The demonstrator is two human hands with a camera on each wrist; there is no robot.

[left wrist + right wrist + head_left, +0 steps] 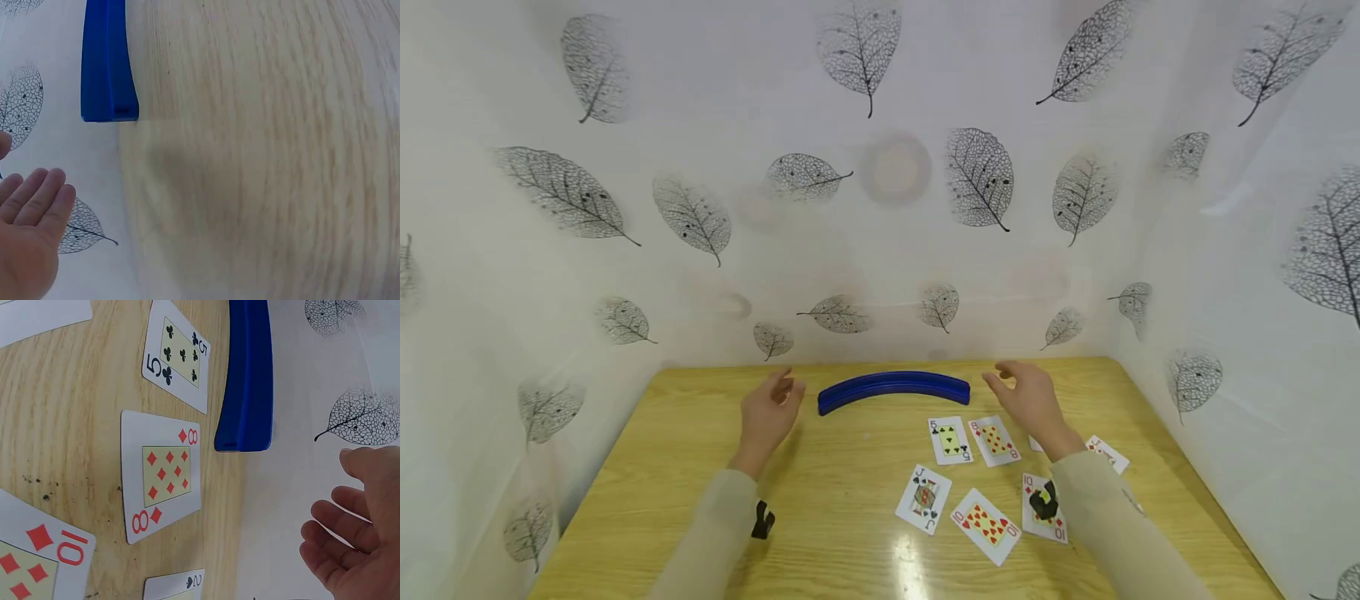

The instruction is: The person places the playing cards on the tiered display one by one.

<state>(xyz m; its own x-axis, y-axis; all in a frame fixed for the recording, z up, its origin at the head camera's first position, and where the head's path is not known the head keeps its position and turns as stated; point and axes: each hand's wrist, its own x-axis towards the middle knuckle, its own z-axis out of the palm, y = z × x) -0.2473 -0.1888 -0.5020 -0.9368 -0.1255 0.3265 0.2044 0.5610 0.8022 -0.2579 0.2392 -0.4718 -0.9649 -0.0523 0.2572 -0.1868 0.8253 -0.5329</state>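
A curved blue card holder (895, 383) lies near the back edge of the wooden table, nothing standing in its groove. My left hand (767, 421) hovers just left of its end, fingers loosely bent and holding nothing. Past the other end, my right hand (1030, 402) is raised with relaxed fingers, its palm empty in the right wrist view. Nearest to it are the eight of diamonds (162, 475) and the five of clubs (178, 356), both face up. A two of spades (178, 586) shows partly in the right wrist view; in the head view my right hand mostly hides it.
Closer to me lie a jack of spades (923, 500), a ten of hearts (987, 527) and a ten of diamonds (1048, 531), partly covered by my right wrist strap. Another jack (1108, 454) lies beyond my right forearm. Leaf-patterned curtains (865, 250) surround the table (827, 517).
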